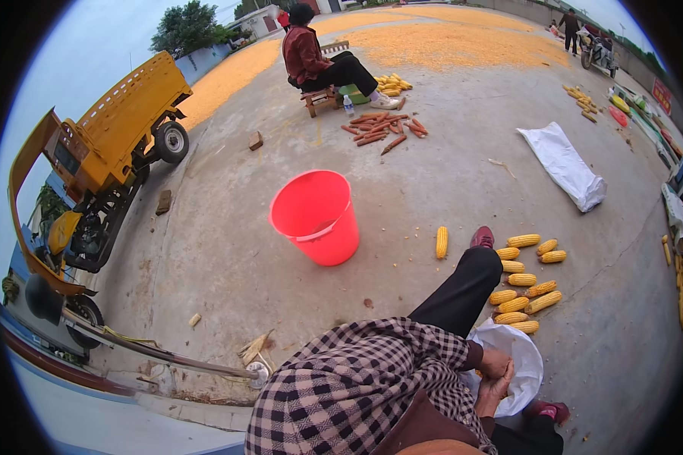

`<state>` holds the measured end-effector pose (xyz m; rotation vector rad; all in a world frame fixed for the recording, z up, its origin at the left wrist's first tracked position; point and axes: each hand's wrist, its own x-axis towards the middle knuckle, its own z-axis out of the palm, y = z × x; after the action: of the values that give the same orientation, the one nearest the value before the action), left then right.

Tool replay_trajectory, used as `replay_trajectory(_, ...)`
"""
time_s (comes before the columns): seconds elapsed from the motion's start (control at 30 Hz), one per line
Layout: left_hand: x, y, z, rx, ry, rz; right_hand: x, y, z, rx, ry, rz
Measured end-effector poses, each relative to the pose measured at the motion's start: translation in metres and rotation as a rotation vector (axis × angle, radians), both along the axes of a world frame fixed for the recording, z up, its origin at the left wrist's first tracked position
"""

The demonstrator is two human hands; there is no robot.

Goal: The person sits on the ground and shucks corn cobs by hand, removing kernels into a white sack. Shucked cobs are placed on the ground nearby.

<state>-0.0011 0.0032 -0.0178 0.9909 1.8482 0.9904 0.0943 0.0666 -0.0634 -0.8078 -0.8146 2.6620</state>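
My left hand [494, 363] and my right hand [496, 389] meet over a white plastic sack [522, 364] spread between my legs. Their fingers are curled against each other, and whatever lies between them is hidden. A bit of yellow-orange shows at the sack's edge beside my left wrist. Several yellow corn cobs [512, 304] lie on the concrete just beyond the sack, past my left knee. Another full cob [441, 243] rests apart from them, near my left shoe [482, 237].
A red plastic bucket [324, 219] stands on the concrete. Beyond it, a seated person [307, 57] has bare reddish cobs [375, 126] at their feet. A white sack [563, 165] lies flat on the right. A yellow three-wheeled truck [108, 131] and a metal rail [165, 355] are on the left.
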Motion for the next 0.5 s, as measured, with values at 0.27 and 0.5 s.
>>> replay_trajectory(0.27, 0.013, -0.001, 0.001, -0.038, 0.159, -0.015, 0.002, 0.008, -0.014, -0.203, -0.002, -0.025)
replay_trajectory(0.5, 0.015, -0.017, 0.039, -0.095, 0.315, 0.016, 0.003, 0.008, 0.022, -0.269, -0.004, 0.001)
